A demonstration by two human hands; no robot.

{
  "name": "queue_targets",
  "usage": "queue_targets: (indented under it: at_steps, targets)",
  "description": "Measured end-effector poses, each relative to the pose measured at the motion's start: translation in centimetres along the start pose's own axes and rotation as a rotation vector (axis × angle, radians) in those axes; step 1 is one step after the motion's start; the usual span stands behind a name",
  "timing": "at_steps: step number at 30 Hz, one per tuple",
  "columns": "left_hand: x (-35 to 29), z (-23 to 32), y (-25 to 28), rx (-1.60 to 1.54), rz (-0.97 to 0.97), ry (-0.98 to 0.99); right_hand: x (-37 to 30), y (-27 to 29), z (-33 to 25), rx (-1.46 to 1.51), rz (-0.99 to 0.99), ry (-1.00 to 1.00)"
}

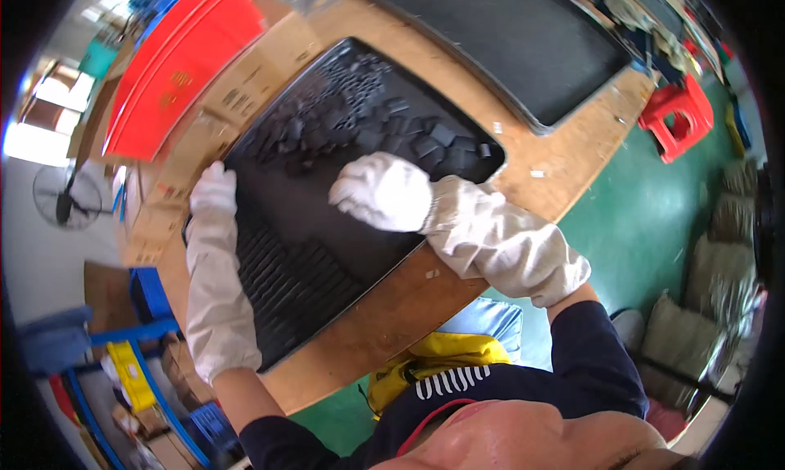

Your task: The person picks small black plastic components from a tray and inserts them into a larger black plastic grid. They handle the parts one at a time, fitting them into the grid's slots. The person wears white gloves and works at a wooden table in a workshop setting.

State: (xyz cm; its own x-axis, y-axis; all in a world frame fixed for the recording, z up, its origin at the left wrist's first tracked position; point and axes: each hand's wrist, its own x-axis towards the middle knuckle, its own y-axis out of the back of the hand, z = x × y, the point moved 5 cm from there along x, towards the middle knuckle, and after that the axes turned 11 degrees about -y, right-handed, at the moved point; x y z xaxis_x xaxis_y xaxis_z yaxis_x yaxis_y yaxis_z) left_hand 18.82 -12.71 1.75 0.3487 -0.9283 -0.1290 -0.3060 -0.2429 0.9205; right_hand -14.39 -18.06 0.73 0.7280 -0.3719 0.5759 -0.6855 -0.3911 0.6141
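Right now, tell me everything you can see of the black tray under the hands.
The black tray is a wide, shallow rectangle with a raised rim, probably plastic, lying flat and skewed on the wooden table. Neat rows of small dark pieces fill its near part; loose black blocks are heaped at its far end. The gloved left hand rests at its left rim; the gloved right hand is over its middle.

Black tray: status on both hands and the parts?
Left hand gloved, resting on black tray edge. Right hand gloved, closed, over tray middle. Loose black blocks piled at far end. Nothing obstructing.
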Motion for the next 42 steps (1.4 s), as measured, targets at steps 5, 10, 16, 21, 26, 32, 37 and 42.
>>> queue_targets:
  at_steps: [5, 10, 16, 21, 26, 32, 37, 42]
  targets:
    - [2.2, 4.8, 7.3, -0.355, 0.194, -0.332, -0.9, -1.9, 0.8, 0.065, -0.005, 0.016]
    - [-2.1, 23.8, 15.6, -0.72, 0.173, -0.881, -1.1, -5.7, 2.7, 0.187, -0.038, 0.033]
    - [-1.6, 37.0, 14.8, -0.207, -0.012, -0.901, -0.4, -6.6, 7.1, 0.44, -0.417, 0.462]
    - [-1.6, 38.0, 14.4, -0.158, -0.101, -0.848, -1.6, -4.4, 4.9, 0.253, -0.229, 0.21]
    - [-3.4, 33.6, 19.7, -0.389, 0.061, -0.694, -0.9, -2.9, 2.3, 0.155, -0.014, -0.055]
    - [-4.6, 20.4, 17.2, -0.999, 0.625, -0.528, -0.6, -1.5, 5.4, 0.956, 0.316, -0.617]
    - [-7.5, 17.7, 10.0, -0.782, 0.575, -0.375, 0.1, -2.6, 4.1, 1.437, 0.016, -0.639]
    - [-8.9, 18.9, 8.3, -0.794, 0.61, -0.348, -0.6, -3.3, 5.1, 1.237, 0.071, -0.807]
